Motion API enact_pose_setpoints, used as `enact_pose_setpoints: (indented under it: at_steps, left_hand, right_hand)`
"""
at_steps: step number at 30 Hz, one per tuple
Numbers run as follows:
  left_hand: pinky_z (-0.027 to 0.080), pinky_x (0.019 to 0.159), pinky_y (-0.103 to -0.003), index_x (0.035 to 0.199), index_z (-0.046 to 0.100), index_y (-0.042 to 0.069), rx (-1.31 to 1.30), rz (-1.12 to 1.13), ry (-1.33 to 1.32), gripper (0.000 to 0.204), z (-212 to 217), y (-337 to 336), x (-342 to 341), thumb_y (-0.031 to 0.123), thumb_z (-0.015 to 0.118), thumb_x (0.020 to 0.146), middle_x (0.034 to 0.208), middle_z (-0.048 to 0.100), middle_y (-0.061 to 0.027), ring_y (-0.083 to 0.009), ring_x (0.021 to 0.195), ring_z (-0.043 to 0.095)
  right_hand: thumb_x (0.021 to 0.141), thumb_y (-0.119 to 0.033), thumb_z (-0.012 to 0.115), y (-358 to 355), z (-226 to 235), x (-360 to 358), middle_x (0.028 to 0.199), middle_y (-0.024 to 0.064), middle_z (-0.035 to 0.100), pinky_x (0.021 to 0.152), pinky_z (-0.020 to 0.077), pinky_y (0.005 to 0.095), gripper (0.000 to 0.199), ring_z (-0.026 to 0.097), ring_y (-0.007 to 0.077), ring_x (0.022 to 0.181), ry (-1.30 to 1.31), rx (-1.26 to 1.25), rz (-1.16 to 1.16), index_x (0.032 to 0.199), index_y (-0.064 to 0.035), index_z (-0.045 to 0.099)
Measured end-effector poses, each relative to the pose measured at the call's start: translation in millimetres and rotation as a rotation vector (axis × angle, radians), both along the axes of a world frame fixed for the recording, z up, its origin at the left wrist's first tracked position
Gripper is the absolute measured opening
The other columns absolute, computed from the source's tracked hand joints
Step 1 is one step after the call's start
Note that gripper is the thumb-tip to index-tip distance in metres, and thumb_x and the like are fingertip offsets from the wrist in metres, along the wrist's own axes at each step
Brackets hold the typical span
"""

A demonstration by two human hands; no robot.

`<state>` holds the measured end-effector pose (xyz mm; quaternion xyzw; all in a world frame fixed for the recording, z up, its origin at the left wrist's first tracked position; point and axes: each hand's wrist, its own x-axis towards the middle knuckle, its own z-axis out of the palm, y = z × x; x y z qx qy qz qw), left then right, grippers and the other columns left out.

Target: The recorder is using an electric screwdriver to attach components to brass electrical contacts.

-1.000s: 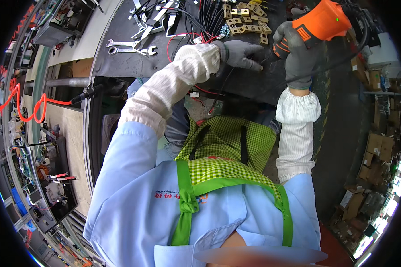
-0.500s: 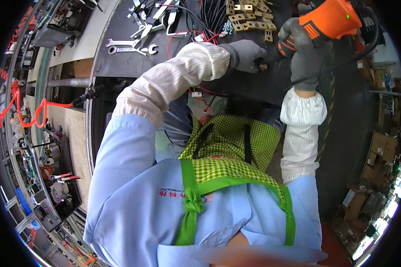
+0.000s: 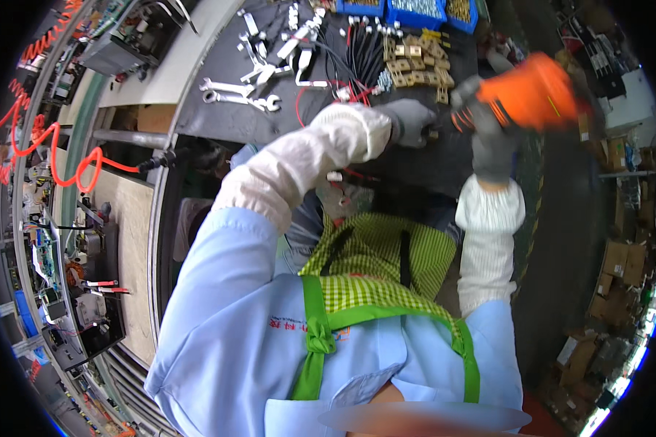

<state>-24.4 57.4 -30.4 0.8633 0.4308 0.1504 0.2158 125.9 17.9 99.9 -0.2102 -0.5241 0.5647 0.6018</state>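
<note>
two gloved hands work at the dark surface point(image 3: 284, 120). the right hand point(image 3: 488, 142) has its grip clamped on one orange power tool point(image 3: 528, 91), fingers wrapped around the handle below the orange body. the left hand point(image 3: 412, 120) sits just left of the tool's nose, its grip closed down on something small at the tip; what it pinches is too small to tell. beyond the left hand lies a cluster of tan metal brackets point(image 3: 415, 62), too many and too blurred to count surely. further left of the grip lie two open-ended spanners point(image 3: 240, 95), with a scatter of other bright tools above them. beyond the brackets stand two blue bins point(image 3: 397, 9). one coiled orange air hose point(image 3: 51, 149) hangs far to the left.

against the picture half a second back, both hands keep the same hold, and they with the power tool sit a little lower in view, so that more of the brackets and the bins show.
</note>
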Motion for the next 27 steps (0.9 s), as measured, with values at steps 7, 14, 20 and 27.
enact_pose_setpoints:
  at_steps: [7, 14, 20, 27]
  left_hand:
    - [0.049, 0.066, -0.028, 0.101, 0.068, 0.004, -0.238, 0.212, -0.592, 0.031, 151, -36, -105, 0.03, 0.071, 0.084, 0.079, 0.065, -0.0049, -0.0118, 0.074, 0.06]
    - [0.05, 0.074, -0.028, 0.102, 0.066, 0.002, -0.195, 0.401, 0.023, 0.032, 228, 56, -237, 0.028, 0.067, 0.085, 0.094, 0.064, -0.0067, -0.0132, 0.086, 0.06]
    - [0.05, 0.077, -0.035, 0.103, 0.068, 0.007, -0.023, 0.522, 0.401, 0.036, 145, 161, -292, 0.031, 0.07, 0.076, 0.097, 0.069, -0.0124, -0.0248, 0.088, 0.065]
    - [0.047, 0.093, -0.044, 0.141, 0.042, 0.021, 0.473, 0.575, 0.51, 0.069, 111, 159, -234, 0.038, 0.07, 0.081, 0.132, 0.054, -0.016, -0.0383, 0.109, 0.058]
  right_hand:
    - [0.084, -0.018, 0.069, -17, 24, 63, 0.087, 0.0118, 0.061, 0.068, 0.0513, 0.0372, 0.055, 0.059, 0.0214, 0.073, 0.027, 0.447, -0.221, 0.128, 0.0026, 0.043]
    - [0.085, -0.016, 0.07, -21, -37, 50, 0.087, 0.0087, 0.063, 0.07, 0.0516, 0.0319, 0.055, 0.061, 0.0177, 0.075, -0.078, 0.245, -0.273, 0.128, 0.0026, 0.041]
    - [0.085, -0.013, 0.07, -18, -42, 43, 0.085, 0.0088, 0.064, 0.067, 0.0539, 0.0334, 0.049, 0.062, 0.0175, 0.072, -0.076, 0.245, -0.285, 0.124, 0.0025, 0.044]
    - [0.082, -0.015, 0.064, -16, -43, 49, 0.088, 0.0083, 0.063, 0.07, 0.053, 0.0373, 0.049, 0.062, 0.0185, 0.073, -0.119, 0.208, -0.352, 0.125, 0.0009, 0.045]
